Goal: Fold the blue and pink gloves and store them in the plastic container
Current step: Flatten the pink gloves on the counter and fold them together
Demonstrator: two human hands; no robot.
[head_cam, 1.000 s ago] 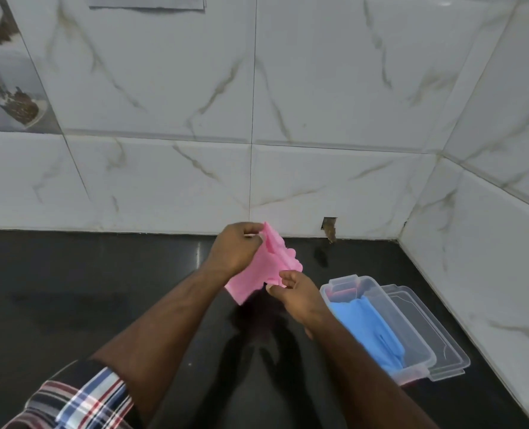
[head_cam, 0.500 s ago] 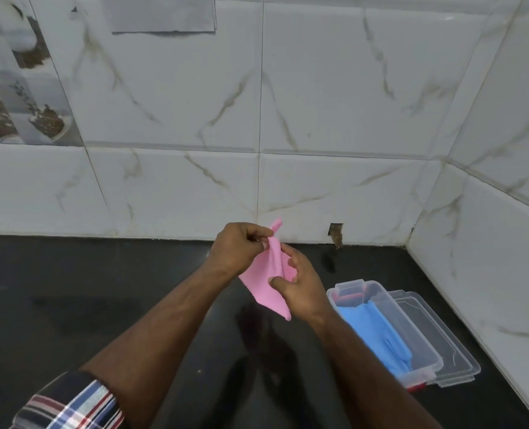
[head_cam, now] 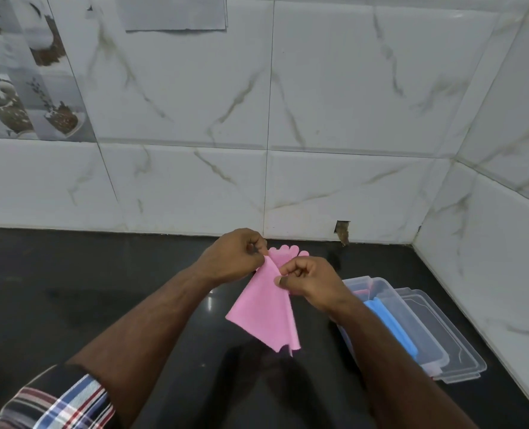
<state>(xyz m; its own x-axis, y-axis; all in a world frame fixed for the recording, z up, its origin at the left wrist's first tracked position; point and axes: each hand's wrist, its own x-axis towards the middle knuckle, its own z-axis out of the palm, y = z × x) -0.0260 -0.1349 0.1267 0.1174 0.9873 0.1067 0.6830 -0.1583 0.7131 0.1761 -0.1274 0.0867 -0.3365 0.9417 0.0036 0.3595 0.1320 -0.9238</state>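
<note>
Only the head camera to go on here. Both hands are up over the black countertop [head_cam: 71, 289], working on the pink glove [head_cam: 264, 308]. The left hand [head_cam: 232, 261] pinches one upper edge of it between thumb and curled fingers, and the right hand [head_cam: 308, 281] pinches the other edge just beside it, so the two hands are nearly touching. The glove hangs down from those pinches in a loose fan, with its finger tips poking up behind the knuckles. It isn't resting on the counter at all.

Off to the right sits the clear plastic container [head_cam: 377, 284], open, with the blue glove [head_cam: 390, 326] already lying folded inside. Its lid [head_cam: 449, 345] looks to be tucked underneath or just beside it on the far side, can't really tell which.

So I'd say blue is done and we're mid-fold on pink, roughly past the halfway mark overall. The next move probably calls for bringing the hanging end up to the pinched edges to halve it, keeping the layers lined up since this thin stuff flops around easily, then carrying it right and laying it on top of the blue one.
</note>
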